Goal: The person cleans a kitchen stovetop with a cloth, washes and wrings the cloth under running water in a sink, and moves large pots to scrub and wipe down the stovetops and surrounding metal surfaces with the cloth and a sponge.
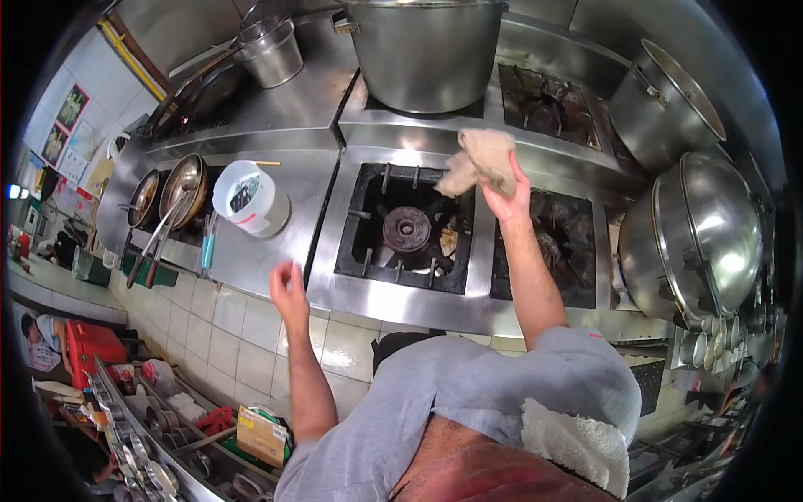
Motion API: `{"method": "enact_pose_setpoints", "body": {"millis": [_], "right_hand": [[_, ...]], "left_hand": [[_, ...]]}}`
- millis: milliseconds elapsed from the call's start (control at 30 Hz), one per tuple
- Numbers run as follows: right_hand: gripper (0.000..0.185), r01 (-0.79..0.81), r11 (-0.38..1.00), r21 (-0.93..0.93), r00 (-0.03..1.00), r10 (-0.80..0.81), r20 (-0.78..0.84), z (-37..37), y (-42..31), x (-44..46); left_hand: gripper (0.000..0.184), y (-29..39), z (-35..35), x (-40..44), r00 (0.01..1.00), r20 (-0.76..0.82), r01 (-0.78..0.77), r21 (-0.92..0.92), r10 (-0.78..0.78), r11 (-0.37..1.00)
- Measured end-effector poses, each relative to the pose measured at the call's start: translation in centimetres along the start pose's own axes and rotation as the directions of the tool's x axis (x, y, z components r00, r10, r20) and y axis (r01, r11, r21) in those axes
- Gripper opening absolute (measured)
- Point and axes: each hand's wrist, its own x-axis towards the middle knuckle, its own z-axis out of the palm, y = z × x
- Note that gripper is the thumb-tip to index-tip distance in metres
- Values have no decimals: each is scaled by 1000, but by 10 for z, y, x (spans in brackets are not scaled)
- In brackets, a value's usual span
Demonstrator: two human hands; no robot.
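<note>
A crumpled beige cloth (488, 156) is gripped in my right hand (507, 197), raised over the steel stove top between two burners. One end of the cloth hangs leftward, above the edge of the gas burner (407, 228) with its black square grate. My left hand (289, 293) is in the air in front of the counter's edge, its fingers loosely bent and apart, holding nothing. Nearest to it on the counter is a white plastic bucket (272, 211) with something dark inside.
A large steel stockpot (425, 58) stands behind the burner. Another tall pot (667, 105) and big steel bowls (690, 234) fill the right side. Pans with ladles (182, 186) sit at the left. A second burner (552, 251) lies under my right forearm.
</note>
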Motion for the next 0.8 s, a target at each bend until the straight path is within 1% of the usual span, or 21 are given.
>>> {"method": "enact_pose_setpoints", "body": {"millis": [33,67,100,133,200,267,333,367,400,433,467,533,567,600,633,667,700,733,767,800], "right_hand": [[40,8,1000,-3,1000,-8,3,15,2,12],[39,54,998,-31,999,-54,3,30,3,26],[39,101,993,-59,995,-101,5,46,5,38],[39,113,991,-65,994,-113,11,67,8,48],[39,318,915,-247,947,-296,123,106,15,68],[39,447,836,-317,893,-394,219,125,20,101],[44,558,765,-321,830,-511,226,154,28,127],[49,603,737,-305,798,-566,208,168,32,137],[54,642,682,-351,756,-638,144,178,35,153],[60,679,622,-389,718,-673,178,193,39,160],[61,698,500,-512,658,-730,184,200,38,175],[66,653,384,-652,654,-721,230,208,34,193],[54,619,254,-743,522,-840,148,201,30,220],[54,616,247,-748,516,-843,148,189,22,237],[48,484,-115,-867,344,-886,310,186,19,242],[42,257,-445,-858,207,-842,499,183,16,248],[34,237,-412,-880,156,-878,453,182,11,256],[34,228,-412,-882,155,-879,451,182,4,261],[33,438,-116,-891,340,-897,284,182,-3,265],[31,557,221,-801,542,-827,149,180,-7,270]], "left_hand": [[12,20,19,34,991,49,-126,37,124,991],[14,39,37,67,966,103,-245,64,238,967],[16,53,57,100,943,156,-301,23,294,953],[21,64,77,133,888,188,-427,-5,420,904],[26,90,115,196,812,233,-538,-60,536,841],[34,99,156,262,722,235,-669,-1,650,744],[44,107,197,321,609,209,-782,3,765,623],[48,112,214,342,614,228,-782,41,756,623],[53,116,229,363,618,242,-781,81,748,619],[57,115,244,383,576,248,-816,113,779,567],[56,113,255,397,593,284,-803,132,753,582],[48,107,268,418,520,382,-853,186,764,488],[48,109,268,423,516,385,-855,173,765,489],[44,112,267,431,446,459,-890,134,768,436],[43,115,266,436,372,529,-919,93,762,384],[43,117,266,441,371,531,-918,87,762,386],[43,121,268,444,407,588,-875,30,699,484],[45,119,273,446,431,646,-816,-19,630,578],[45,114,277,446,421,585,-811,-99,693,576],[45,110,279,447,420,591,-810,-98,688,579]]}}
